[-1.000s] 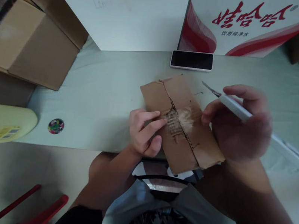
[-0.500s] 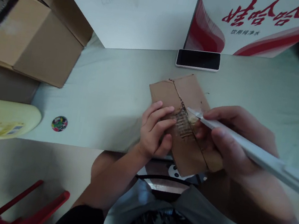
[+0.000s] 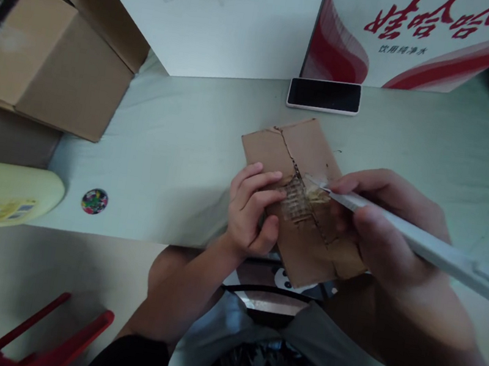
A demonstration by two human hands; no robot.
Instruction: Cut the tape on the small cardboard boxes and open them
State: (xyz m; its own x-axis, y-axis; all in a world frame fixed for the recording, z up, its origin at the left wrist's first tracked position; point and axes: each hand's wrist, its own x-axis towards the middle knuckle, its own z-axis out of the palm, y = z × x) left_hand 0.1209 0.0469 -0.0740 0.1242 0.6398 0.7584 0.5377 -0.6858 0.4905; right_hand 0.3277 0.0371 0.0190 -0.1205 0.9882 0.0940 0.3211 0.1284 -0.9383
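A brown piece of cardboard point(image 3: 277, 151) lies tilted at the table's front edge, with a dark seam across it and a torn patch of bare ribs near its middle. My left hand point(image 3: 252, 209) presses on its left side, fingers bent over the surface and thumb tucked in. In my right hand point(image 3: 391, 225) is a long white utility knife point(image 3: 430, 243), gripped between thumb and fingers. The knife's tip rests at or just above the seam beside the torn patch. Some right fingertips are hidden behind the knife and the hand.
A phone point(image 3: 324, 95) lies behind the cardboard, before a white box with red print point(image 3: 413, 55). Brown boxes point(image 3: 77, 70) stand at left, near a yellow bottle point(image 3: 1, 194) and a round colourful disc point(image 3: 95, 201). A red stool point(image 3: 63, 333) is below.
The knife tip has shifted slightly along the cardboard, and my right hand has moved a little with it. My left hand stays on the cardboard. The whole view has shifted slightly.
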